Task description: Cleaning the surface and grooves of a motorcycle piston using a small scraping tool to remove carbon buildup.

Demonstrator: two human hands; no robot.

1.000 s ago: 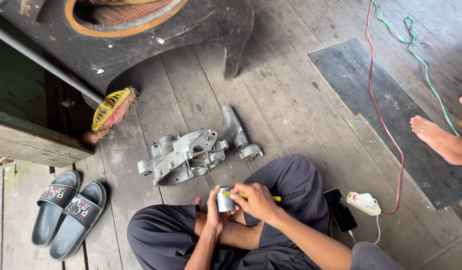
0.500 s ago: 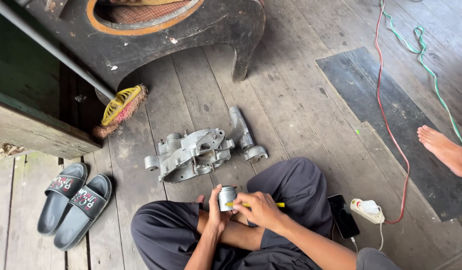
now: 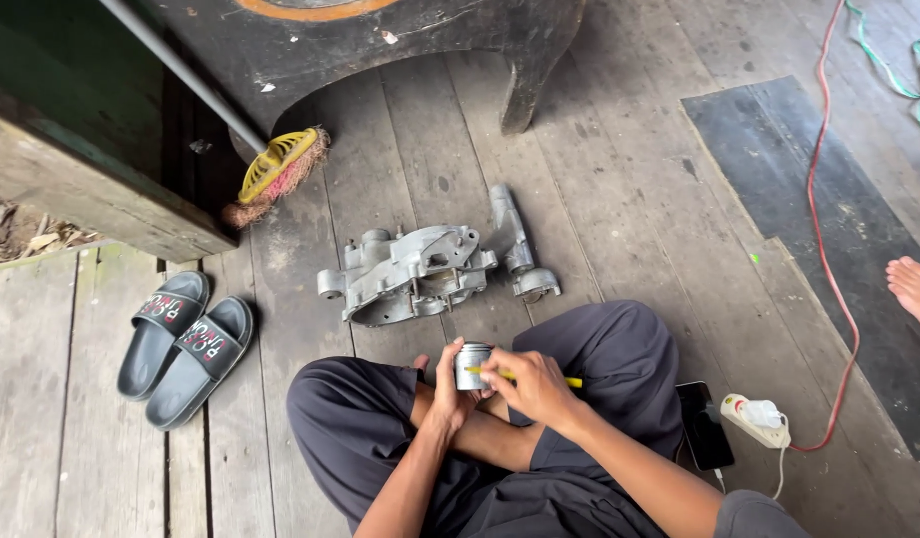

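I sit cross-legged on a wooden plank floor. My left hand (image 3: pixel 448 391) grips a small silver metal cylinder, a piston (image 3: pixel 471 365), held over my lap. My right hand (image 3: pixel 532 387) holds a thin yellow-handled tool (image 3: pixel 573 382) with its tip against the side of the piston. Just ahead of my knees lies a grey cast-metal engine casing (image 3: pixel 410 273) flat on the boards, with a smaller grey metal part (image 3: pixel 520 249) resting to its right.
A pair of grey slide sandals (image 3: pixel 181 344) lies at the left. A yellow broom head (image 3: pixel 276 169) leans by a dark wooden bench (image 3: pixel 400 50). A phone (image 3: pixel 703 424), a white plug socket (image 3: pixel 756 416) and a red cable (image 3: pixel 824 239) lie at the right. Another person's bare foot (image 3: pixel 916 289) rests on a dark mat (image 3: pixel 828 229).
The view has shifted so the casing, sandals and broom sit further right and lower in frame. Both hands stay on the piston and tool with little visible motion.
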